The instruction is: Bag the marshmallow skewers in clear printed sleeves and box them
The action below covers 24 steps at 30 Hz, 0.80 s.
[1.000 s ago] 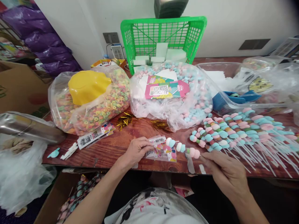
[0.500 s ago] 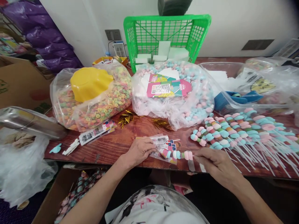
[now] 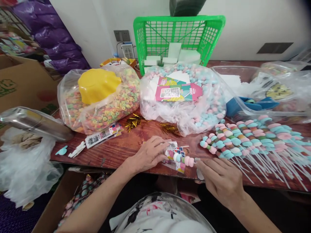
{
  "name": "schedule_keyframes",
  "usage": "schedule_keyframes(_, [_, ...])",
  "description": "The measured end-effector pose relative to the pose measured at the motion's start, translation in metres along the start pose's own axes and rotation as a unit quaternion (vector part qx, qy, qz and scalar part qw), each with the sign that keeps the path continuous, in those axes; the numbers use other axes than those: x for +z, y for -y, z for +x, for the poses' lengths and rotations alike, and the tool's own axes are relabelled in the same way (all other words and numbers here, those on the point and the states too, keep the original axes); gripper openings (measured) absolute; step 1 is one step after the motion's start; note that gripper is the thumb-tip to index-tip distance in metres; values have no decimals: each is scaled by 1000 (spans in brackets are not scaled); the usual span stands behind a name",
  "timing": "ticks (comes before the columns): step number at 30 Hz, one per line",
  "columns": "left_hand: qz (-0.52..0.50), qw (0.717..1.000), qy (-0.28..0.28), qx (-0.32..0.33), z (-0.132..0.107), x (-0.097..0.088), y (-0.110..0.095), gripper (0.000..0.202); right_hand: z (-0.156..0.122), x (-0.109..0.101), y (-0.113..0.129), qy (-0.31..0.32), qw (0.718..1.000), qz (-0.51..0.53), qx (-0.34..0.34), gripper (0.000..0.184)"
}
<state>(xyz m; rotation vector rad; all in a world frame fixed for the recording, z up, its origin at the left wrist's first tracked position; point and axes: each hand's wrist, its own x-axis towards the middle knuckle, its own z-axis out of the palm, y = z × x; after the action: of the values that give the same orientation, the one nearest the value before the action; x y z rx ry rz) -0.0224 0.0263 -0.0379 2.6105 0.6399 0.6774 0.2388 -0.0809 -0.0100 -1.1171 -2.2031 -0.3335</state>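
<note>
from my remote seat, i have the right hand (image 3: 222,178) gripping the skewer (image 3: 189,161) by its stick, thumb and fingers closed just beside the pink end. the left hand (image 3: 149,153) rests at the left end of the packet (image 3: 180,167), fingers bent over it; i cannot tell whether it pinches the film or only presses it. the skewer lies between the two hands, near the front edge of the surface (image 3: 104,158), with white, blue, green and pink pieces showing. its left part overlaps the packet, though i cannot tell whether it is inside or on top. a thin white stick juts from the packet's upper right.

to the right i see the pile (image 3: 255,136) of like skewers, sticks angled toward the front edge. behind the hands sits the marshmallow bag (image 3: 167,111), with cards (image 3: 178,92) lying on it. left of that is the candy bag (image 3: 119,108), full of small rings, a yellow bowl (image 3: 97,85) upside down on top. tinsel (image 3: 133,122) lies just in front of the bags. the green basket (image 3: 179,21) stands at the back, and a flask (image 3: 36,124) leans at far left.
</note>
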Motion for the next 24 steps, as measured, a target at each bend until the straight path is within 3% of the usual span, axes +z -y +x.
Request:
schedule_keyframes(3, [23,998,48,-16,4,0,-7,59,0,-2,-4,8,1000,13,8,29])
schedule_keyframes(6, [32,994,82,-62,6,7,-13,40,5,-3,-3,2,1000,9,-12,29])
schedule_keyframes(10, [-4,988,72,-136,10,13,-25,27,15,-7,4,-5,998,-16,-54,23])
schedule_keyframes(13, [-66,982,80,-156,16,10,-34,28,20,-13,6,12,996,-40,-80,20])
schedule_keyframes(18, [-138,963,182,-145,20,1,-42,39,19,-23,-11,60,991,-46,-112,15])
schedule_keyframes(21, [-198,939,230,-161,19,0,-50,41,17,-28,-22,74,988,-42,-130,14])
schedule_keyframes(24, [-329,894,237,-192,21,6,-59,44,18,-33,-24,87,982,-31,-162,15])
